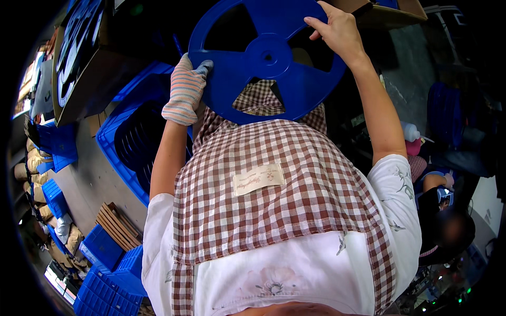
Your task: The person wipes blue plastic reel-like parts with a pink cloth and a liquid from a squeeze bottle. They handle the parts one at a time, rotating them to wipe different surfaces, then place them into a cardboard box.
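Overhead | blue spoked reel (268, 57) | left hand (185, 90) gloved | right hand (340, 30) bare

A big blue plastic reel (268, 55) is held up in front of the person's checked apron. It is round and flat, with a thick hub and a small hole in the middle. Wide spokes go out to the rim, with big open gaps between them. Its flat face is turned toward the camera, and the apron shows through one gap.
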`<action>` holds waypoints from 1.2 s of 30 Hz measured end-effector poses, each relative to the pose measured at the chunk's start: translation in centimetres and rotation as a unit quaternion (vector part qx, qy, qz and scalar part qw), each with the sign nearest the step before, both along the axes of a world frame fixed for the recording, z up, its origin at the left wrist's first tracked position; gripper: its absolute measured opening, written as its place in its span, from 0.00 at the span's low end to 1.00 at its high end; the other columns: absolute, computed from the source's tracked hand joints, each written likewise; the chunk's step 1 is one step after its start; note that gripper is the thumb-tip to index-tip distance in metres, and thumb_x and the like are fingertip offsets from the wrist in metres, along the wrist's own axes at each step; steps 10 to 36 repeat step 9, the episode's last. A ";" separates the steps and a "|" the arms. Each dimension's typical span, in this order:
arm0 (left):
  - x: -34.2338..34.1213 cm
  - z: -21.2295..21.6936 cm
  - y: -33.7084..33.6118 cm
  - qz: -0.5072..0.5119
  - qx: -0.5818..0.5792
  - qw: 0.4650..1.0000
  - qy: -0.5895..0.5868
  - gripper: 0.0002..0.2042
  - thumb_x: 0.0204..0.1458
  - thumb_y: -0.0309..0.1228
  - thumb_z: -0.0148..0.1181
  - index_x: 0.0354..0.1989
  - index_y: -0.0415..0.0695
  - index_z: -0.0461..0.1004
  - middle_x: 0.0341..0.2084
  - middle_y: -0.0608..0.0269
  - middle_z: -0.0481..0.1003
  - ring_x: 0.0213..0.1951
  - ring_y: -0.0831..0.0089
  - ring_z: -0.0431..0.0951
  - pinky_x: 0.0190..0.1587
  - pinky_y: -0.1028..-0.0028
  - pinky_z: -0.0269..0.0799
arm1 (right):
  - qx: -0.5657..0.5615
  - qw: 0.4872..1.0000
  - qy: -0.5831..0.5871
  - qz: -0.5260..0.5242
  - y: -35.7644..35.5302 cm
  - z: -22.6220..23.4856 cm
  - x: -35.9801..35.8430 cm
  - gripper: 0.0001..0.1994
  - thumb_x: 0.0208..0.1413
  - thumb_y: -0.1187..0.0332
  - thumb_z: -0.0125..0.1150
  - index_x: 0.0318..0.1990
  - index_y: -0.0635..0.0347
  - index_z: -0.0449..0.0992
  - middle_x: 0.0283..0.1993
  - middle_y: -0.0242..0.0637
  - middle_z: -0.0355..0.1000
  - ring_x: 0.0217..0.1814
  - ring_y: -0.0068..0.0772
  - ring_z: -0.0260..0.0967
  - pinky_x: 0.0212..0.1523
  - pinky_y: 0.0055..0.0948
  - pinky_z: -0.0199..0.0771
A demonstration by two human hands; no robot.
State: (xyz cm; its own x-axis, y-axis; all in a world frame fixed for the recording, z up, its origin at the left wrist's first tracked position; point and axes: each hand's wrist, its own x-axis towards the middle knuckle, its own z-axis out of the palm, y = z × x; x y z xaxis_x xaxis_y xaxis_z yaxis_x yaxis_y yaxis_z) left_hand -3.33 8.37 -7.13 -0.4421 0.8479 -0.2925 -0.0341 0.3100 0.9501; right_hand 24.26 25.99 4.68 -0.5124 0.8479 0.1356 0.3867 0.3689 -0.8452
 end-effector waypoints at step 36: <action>1.9 2.9 -1.2 -0.084 0.046 0.939 -0.330 0.23 0.52 0.43 0.63 0.51 0.40 0.71 0.39 0.59 0.79 0.41 0.62 0.79 0.51 0.61 0.74 | -0.256 0.952 0.166 -0.033 4.6 -1.7 4.7 0.14 0.54 0.69 0.62 0.46 0.63 0.72 0.33 0.34 0.75 0.22 0.24 0.74 0.20 0.16 0.68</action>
